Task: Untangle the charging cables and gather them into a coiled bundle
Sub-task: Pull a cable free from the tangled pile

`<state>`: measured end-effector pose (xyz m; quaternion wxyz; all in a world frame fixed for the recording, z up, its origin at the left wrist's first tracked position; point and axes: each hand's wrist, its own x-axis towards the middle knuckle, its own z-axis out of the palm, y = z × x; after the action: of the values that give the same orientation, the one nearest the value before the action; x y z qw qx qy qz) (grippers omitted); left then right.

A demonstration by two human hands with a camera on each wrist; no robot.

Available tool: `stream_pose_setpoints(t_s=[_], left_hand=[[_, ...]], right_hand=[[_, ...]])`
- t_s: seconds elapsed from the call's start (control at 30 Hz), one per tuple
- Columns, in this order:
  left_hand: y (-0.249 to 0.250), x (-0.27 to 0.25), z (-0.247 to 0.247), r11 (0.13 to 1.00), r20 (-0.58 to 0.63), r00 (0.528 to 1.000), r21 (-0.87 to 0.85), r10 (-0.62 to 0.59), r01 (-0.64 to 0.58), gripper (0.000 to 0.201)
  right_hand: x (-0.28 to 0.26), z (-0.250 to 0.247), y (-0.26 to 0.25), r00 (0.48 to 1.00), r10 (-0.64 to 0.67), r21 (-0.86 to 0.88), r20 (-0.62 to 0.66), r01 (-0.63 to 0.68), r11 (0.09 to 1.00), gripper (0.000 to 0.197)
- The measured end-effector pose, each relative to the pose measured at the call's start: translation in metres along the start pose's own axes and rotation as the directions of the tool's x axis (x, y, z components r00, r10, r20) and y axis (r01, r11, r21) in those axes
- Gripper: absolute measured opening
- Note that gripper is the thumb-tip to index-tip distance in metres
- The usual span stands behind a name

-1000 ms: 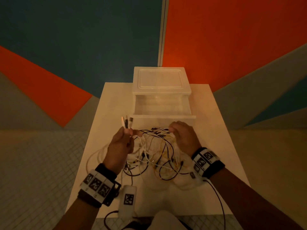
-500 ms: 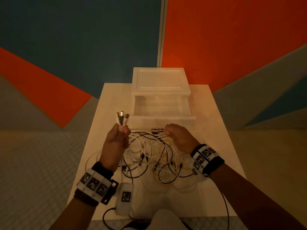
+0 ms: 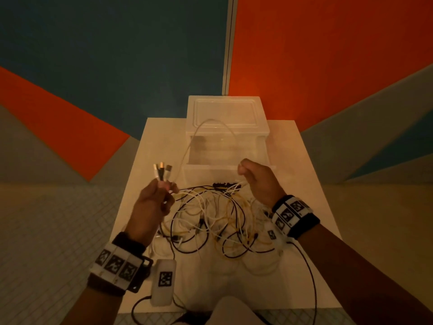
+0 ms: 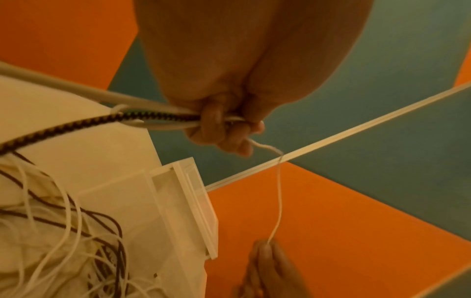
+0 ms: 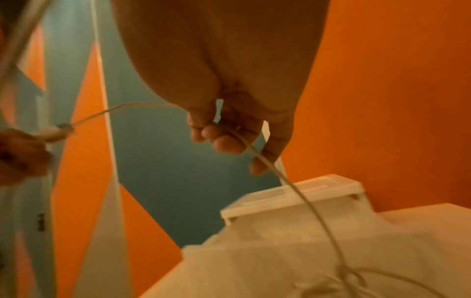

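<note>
A tangle of white, black and yellow charging cables [image 3: 210, 219] lies on the white table [image 3: 304, 184]. My left hand [image 3: 154, 200] is raised over the table's left part and grips several cable ends, their plugs [image 3: 161, 171] sticking up above the fist. In the left wrist view the left hand [image 4: 224, 129] curls round white and braided black cables [image 4: 76, 129]. My right hand [image 3: 255, 177] is lifted at the right and pinches a thin white cable [image 3: 210, 124] that arches up between both hands. That white cable [image 5: 280, 177] runs through the fingers of my right hand [image 5: 229, 137].
A translucent white drawer box [image 3: 227, 127] stands at the back of the table, its drawer pulled out toward the hands. A small white device with a marker [image 3: 164, 285] and its black cord hang at the front edge. Orange and teal walls lie behind.
Both hands rose off the tangle. The right hand lifted a thin white cable out of the pile, so a loop now arches over the drawer box. The left hand moved up and left.
</note>
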<state>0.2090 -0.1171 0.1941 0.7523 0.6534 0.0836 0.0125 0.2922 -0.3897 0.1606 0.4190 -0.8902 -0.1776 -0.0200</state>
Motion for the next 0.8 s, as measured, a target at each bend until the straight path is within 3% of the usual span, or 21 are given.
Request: stream_pose_setpoints(t_s=[0.13,0.27,0.37,0.47,0.57,0.7,0.8], left_hand=[[-0.006,-0.001,0.023,0.998,0.135,0.99,0.023,0.046,-0.05,0.031],[-0.003,-0.003,0.043,0.997,0.216,0.975,-0.067,0.056,-0.043,0.044],[-0.006,-0.004,0.05,0.988,0.223,0.973,-0.151,0.065,-0.032,0.029],[-0.006,-0.003,0.045,0.982,0.159,0.985,-0.186,0.063,-0.033,0.019],[0.006,0.001,0.031,0.964,0.1,0.993,-0.265,0.055,-0.027,0.025],[0.014,0.007,0.002,0.941,0.099,0.992,-0.335,0.079,-0.041,0.028],[0.008,0.001,0.0,0.966,0.119,0.991,-0.258,0.058,-0.026,0.027]], right_hand=[[-0.008,0.015,-0.041,0.991,-0.081,-0.017,0.103,0.083,0.996,0.023],[-0.021,0.041,-0.061,0.97,-0.104,-0.095,0.222,0.127,0.987,0.018],[-0.025,0.053,-0.061,0.968,-0.08,-0.125,0.238,0.113,0.986,0.025],[-0.03,0.045,-0.053,0.974,-0.085,-0.081,0.21,0.104,0.991,0.014],[-0.037,0.031,-0.017,0.981,0.008,-0.164,0.195,0.024,0.986,0.015],[-0.043,0.004,0.045,0.946,0.295,-0.369,0.134,-0.228,0.901,0.011],[-0.04,-0.003,0.061,0.944,0.327,-0.333,0.05,-0.294,0.896,0.021]])
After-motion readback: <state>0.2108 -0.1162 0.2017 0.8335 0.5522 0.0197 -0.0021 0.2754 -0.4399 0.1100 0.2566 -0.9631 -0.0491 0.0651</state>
